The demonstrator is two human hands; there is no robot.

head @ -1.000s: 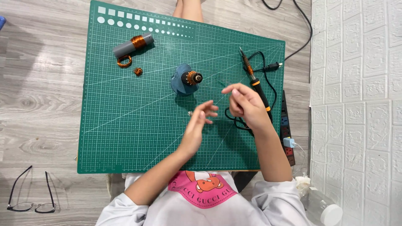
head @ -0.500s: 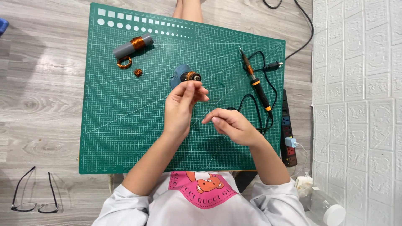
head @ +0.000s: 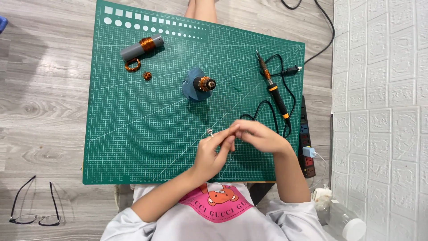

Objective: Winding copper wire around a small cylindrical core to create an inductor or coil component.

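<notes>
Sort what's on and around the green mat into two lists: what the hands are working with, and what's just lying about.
In hand:
- small silvery part, pinched by the left hand
- right hand, fingertips meeting the left's

Lying about:
- blue rotor with copper winding
- soldering iron
- grey tube with copper coil
- loose copper ring
- glasses on the floor
- power strip

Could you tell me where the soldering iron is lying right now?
The soldering iron lies on the green cutting mat's right side, above the right hand.

floor (head: 44,111): grey wood planks
cutting mat (head: 133,134): green, on the floor
eyeglasses (head: 33,207): 8 o'clock of the mat
power strip (head: 306,147): 3 o'clock
</notes>
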